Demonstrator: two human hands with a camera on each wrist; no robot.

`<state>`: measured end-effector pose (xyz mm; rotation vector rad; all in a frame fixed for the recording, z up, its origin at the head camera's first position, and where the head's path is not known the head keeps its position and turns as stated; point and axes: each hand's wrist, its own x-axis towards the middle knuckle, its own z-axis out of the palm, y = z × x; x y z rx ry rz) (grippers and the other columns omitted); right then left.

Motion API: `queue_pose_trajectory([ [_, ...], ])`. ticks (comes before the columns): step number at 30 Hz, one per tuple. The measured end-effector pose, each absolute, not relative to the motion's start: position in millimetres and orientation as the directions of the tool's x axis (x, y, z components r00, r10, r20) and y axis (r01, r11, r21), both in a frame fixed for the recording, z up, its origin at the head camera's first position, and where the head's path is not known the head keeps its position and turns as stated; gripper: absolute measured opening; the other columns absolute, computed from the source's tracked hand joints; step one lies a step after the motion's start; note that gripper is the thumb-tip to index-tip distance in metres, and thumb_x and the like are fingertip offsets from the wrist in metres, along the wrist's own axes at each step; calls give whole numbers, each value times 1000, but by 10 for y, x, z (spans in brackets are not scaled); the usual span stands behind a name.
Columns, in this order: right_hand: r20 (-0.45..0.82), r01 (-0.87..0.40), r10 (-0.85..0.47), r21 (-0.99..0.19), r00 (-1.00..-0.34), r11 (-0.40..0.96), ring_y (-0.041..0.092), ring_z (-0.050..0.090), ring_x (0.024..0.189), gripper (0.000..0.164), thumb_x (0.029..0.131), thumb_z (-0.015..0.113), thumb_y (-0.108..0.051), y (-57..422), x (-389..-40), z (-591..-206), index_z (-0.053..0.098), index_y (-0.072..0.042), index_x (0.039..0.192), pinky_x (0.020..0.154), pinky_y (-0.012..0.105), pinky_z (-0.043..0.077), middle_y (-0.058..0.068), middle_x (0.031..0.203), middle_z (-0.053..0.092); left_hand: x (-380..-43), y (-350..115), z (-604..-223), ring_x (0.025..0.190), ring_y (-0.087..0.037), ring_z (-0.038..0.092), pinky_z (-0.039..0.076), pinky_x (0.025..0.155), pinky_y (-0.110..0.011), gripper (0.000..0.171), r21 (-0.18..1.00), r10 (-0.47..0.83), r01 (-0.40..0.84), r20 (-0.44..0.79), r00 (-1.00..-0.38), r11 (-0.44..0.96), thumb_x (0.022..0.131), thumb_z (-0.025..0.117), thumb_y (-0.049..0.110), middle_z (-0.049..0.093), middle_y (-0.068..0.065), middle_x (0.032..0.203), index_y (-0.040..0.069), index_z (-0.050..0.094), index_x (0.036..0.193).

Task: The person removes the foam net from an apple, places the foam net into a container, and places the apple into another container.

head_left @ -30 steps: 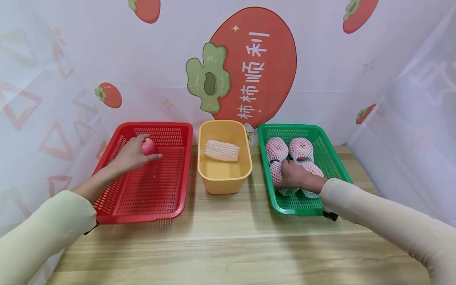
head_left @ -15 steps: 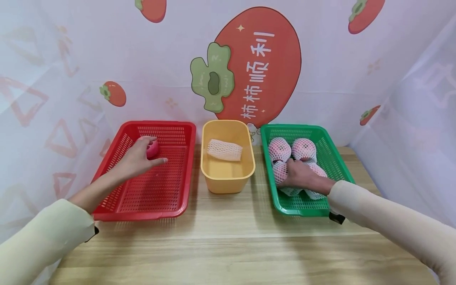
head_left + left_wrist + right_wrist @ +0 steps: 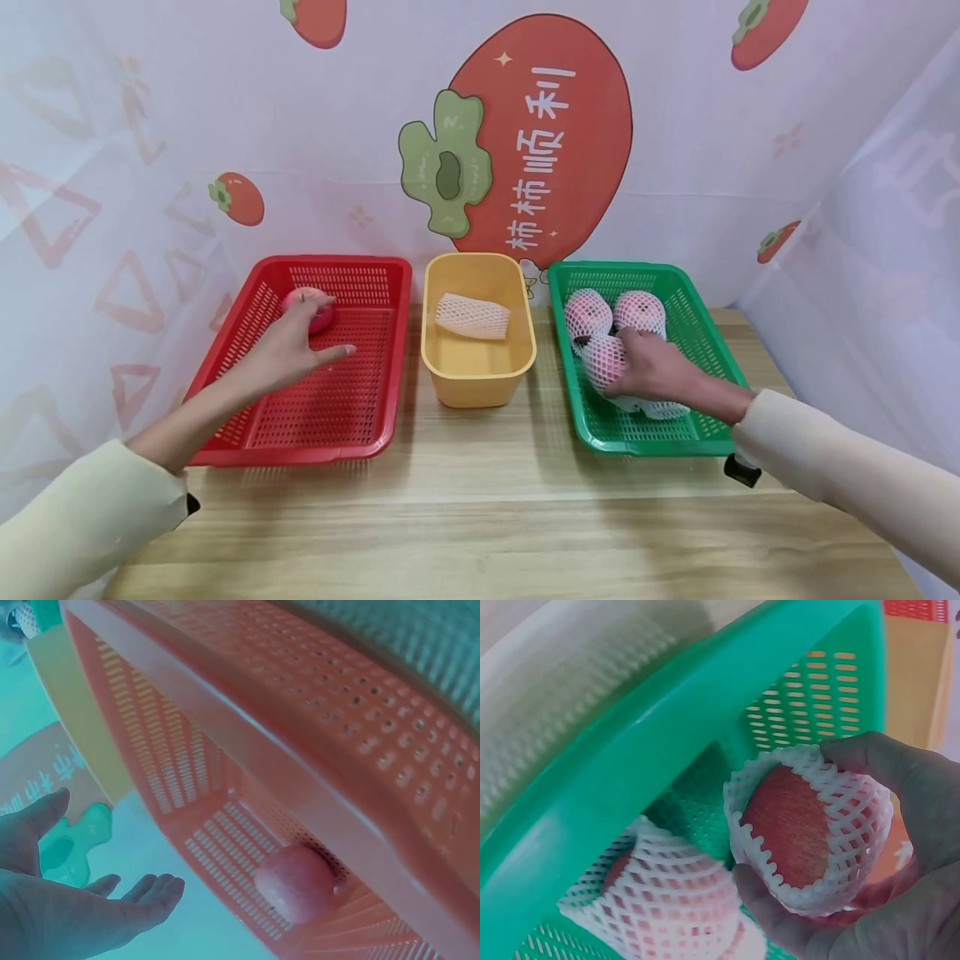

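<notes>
My left hand (image 3: 281, 348) hovers over the red basket (image 3: 300, 455), fingers extended and thumb apart. A bare red apple (image 3: 296, 885) rests in the basket's far left corner, separate from the hand in the left wrist view. In the green basket (image 3: 630, 445), my right hand (image 3: 663, 367) grips an apple in a white foam net (image 3: 791, 825), thumb and fingers around its sides. The net's end leaves red skin uncovered. Several other netted apples (image 3: 588, 315) lie around it, some partly hidden by the hand.
Between the baskets stands a yellow bin (image 3: 480, 392) with a loose foam net sleeve (image 3: 472, 317) inside. A printed curtain (image 3: 345, 125) hangs close behind all three containers. The wooden table (image 3: 480, 533) extends in front of them.
My left hand has let go of the bare apple and drawn back slightly toward me. My right hand has lifted its netted apple a little and shifted slightly right and toward me.
</notes>
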<state>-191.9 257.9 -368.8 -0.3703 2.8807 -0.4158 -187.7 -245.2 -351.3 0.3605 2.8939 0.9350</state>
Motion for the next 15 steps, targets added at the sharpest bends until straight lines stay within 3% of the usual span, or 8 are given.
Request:
queue_pose_trajectory([
  [7, -109, -253, -303, -331, -947, 909, 34, 67, 97, 93, 72, 94, -29, 2580, -1807, -3495, 48, 11, 142, 79, 48, 60, 28, 121, 65, -1746, -2335, -3457, 140, -51, 47, 41, 113, -69, 87, 598, 283, 251, 42, -958, 761, 93, 83, 21, 45, -33, 154, -9, 33, 158],
  [15, -78, -279, -326, -357, -942, 892, 34, 64, 98, 96, 74, 94, -29, 2579, -1722, -3367, 45, 8, 148, 79, 47, 62, 28, 127, 62, -1605, -2237, -3439, 147, -51, 39, 35, 116, -70, 84, 592, 294, 271, 60, -954, 759, 93, 83, 22, 44, -30, 158, -7, 38, 157],
])
